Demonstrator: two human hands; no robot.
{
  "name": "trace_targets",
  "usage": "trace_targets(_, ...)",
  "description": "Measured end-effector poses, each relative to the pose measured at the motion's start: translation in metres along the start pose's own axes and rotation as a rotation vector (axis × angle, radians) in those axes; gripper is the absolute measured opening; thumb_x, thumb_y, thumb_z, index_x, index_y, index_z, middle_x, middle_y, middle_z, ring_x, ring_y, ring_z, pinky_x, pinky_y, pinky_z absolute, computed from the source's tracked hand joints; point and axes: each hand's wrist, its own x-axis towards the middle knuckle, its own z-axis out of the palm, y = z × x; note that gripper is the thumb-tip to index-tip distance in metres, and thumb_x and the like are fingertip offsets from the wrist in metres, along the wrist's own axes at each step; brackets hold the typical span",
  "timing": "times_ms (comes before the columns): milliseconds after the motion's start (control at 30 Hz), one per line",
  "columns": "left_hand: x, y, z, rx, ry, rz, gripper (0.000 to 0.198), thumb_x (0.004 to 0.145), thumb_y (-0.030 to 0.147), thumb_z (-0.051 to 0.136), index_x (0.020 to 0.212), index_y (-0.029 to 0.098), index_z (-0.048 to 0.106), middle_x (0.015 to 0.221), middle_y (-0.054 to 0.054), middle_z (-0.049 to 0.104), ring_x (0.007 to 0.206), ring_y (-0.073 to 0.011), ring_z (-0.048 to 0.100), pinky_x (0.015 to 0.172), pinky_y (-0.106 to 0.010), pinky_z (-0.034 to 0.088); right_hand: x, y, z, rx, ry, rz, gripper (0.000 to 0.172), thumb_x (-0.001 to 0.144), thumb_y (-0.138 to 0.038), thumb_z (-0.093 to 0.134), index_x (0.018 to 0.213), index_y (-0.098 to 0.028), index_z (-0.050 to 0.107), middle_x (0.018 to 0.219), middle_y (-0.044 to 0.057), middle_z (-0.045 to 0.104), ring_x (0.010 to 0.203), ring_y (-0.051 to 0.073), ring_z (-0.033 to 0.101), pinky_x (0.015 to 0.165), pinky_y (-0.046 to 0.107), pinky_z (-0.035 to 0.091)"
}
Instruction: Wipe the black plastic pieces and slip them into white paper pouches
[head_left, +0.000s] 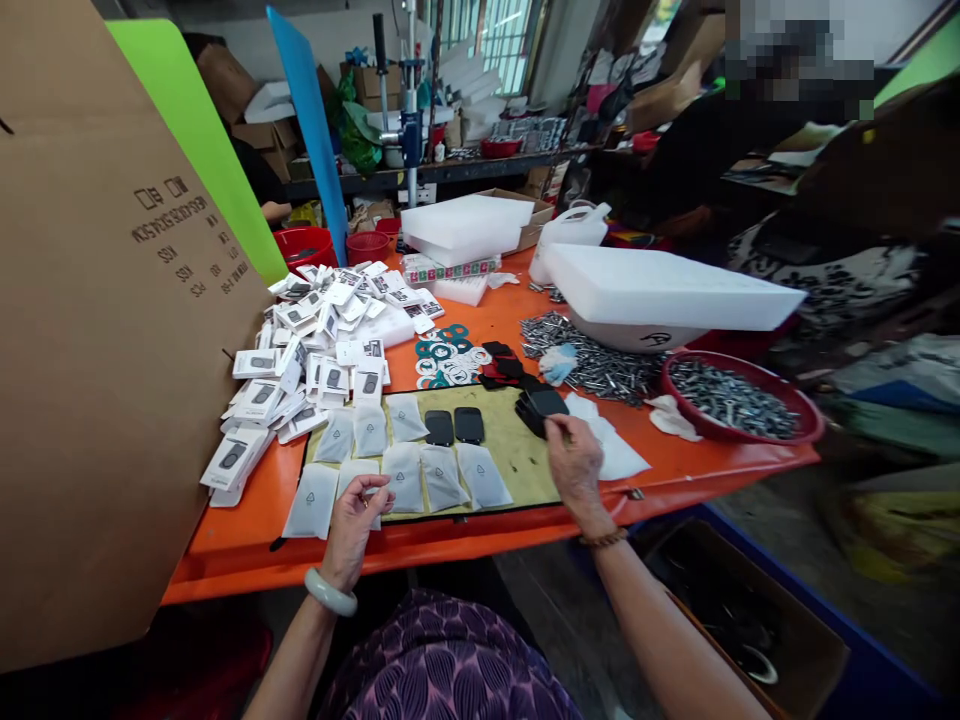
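My left hand [358, 522], a pale bangle on its wrist, is curled with thumb and fingertips close together over a white pouch [360, 470]. Whether anything is pinched there is hidden. At the mat's right side my right hand [576, 462] has its thumb and fingers closed on a black rounded-square piece [547, 402] at a small pile of them. Two more such black pieces [469, 425] lie flat in the middle of the yellowish mat [517, 465]. Several white pouches with a printed triangle mark [311, 503] lie in two rows on the mat.
A heap of small white boxes [259, 400] lies on the left beside a tall cardboard carton [90, 350]. Behind the mat are green and white rings [450, 358]. Metal parts fill a red basket [731, 400] at right, near white foam slabs [667, 285]. Another person sits beyond.
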Motion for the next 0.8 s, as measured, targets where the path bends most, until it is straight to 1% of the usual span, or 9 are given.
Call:
trace_targets(67,-0.001,-0.002,0.004,0.006,-0.016,-0.013,0.045,0.062,0.051,0.079,0.086,0.015,0.067,0.092,-0.006,0.068,0.080,-0.0166,0.065,0.076,-0.031,0.053,0.005,0.037,-0.027,-0.256,0.057,0.091,0.027,0.086,-0.030,0.046,0.084,-0.014,0.067,0.089,0.014,0.065,0.088,0.026,0.054,0.081,0.042,0.040)
trace_targets(133,-0.003,-0.002,0.009,0.002,-0.030,-0.024,0.045,0.061,0.051,0.080,0.086,0.015,0.067,0.091,-0.005,0.068,0.079,-0.0162,0.064,0.077,-0.031,0.054,0.007,0.064,-0.042,-0.454,0.025,0.157,0.026,0.085,-0.029,0.048,0.082,-0.014,0.069,0.095,0.016,0.064,0.093,0.028,0.051,0.081,0.044,0.037)
trace_targets(200,-0.004,-0.002,0.014,-0.002,-0.046,-0.031,0.045,0.061,0.051,0.080,0.086,0.015,0.067,0.093,-0.005,0.068,0.079,-0.0162,0.065,0.077,-0.031,0.054,0.004,0.082,-0.048,-0.551,-0.040,0.167,0.025,0.084,-0.029,0.051,0.080,-0.015,0.071,0.103,0.016,0.064,0.100,0.031,0.048,0.083,0.046,0.034)
trace_targets(300,-0.005,-0.002,0.018,0.006,-0.060,-0.045,0.046,0.060,0.051,0.080,0.085,0.015,0.067,0.094,-0.005,0.068,0.079,-0.0166,0.065,0.078,-0.031,0.054,-0.003,0.094,-0.043,-0.620,-0.104,0.138,0.023,0.083,-0.030,0.054,0.085,-0.017,0.073,0.115,0.014,0.062,0.107,0.032,0.045,0.086,0.047,0.032)
trace_targets(433,-0.006,-0.002,0.021,0.023,-0.075,-0.053,0.045,0.060,0.050,0.080,0.085,0.015,0.066,0.091,-0.004,0.068,0.078,-0.0163,0.065,0.079,-0.031,0.053,-0.001,0.099,-0.031,-0.632,-0.113,0.185,0.022,0.082,-0.029,0.053,0.086,-0.018,0.072,0.115,0.014,0.061,0.108,0.031,0.045,0.087,0.047,0.033)
trace_targets(567,-0.007,-0.003,0.023,0.049,-0.091,-0.045,0.044,0.063,0.050,0.079,0.086,0.016,0.067,0.087,-0.004,0.068,0.080,-0.0171,0.065,0.078,-0.029,0.051,0.010,0.102,-0.028,-0.502,-0.073,0.306,0.016,0.074,-0.022,0.053,0.066,-0.016,0.066,0.095,0.014,0.065,0.100,0.031,0.049,0.083,0.047,0.036)
trace_targets(633,-0.008,-0.004,0.025,0.056,-0.105,-0.045,0.043,0.064,0.050,0.079,0.087,0.016,0.067,0.083,-0.004,0.068,0.079,-0.0171,0.064,0.077,-0.029,0.051,0.014,0.099,-0.034,-0.425,0.010,0.307,0.014,0.071,-0.022,0.054,0.060,-0.016,0.061,0.093,0.014,0.066,0.099,0.031,0.051,0.083,0.048,0.038)
trace_targets(733,-0.010,-0.005,0.033,0.040,-0.142,-0.057,0.042,0.064,0.049,0.079,0.087,0.016,0.067,0.082,-0.003,0.067,0.079,-0.0167,0.064,0.079,-0.029,0.050,0.009,0.078,-0.051,-0.337,0.170,0.203,0.012,0.070,-0.023,0.054,0.060,-0.018,0.058,0.100,0.016,0.066,0.103,0.031,0.053,0.090,0.051,0.039)
trace_targets(800,-0.013,-0.004,0.043,0.009,-0.193,-0.086,0.042,0.065,0.050,0.079,0.087,0.016,0.067,0.084,-0.004,0.067,0.083,-0.0176,0.064,0.084,-0.031,0.048,-0.003,0.045,-0.059,-0.272,0.231,0.095,0.012,0.073,-0.025,0.055,0.063,-0.019,0.058,0.102,0.016,0.066,0.104,0.029,0.055,0.095,0.050,0.038)
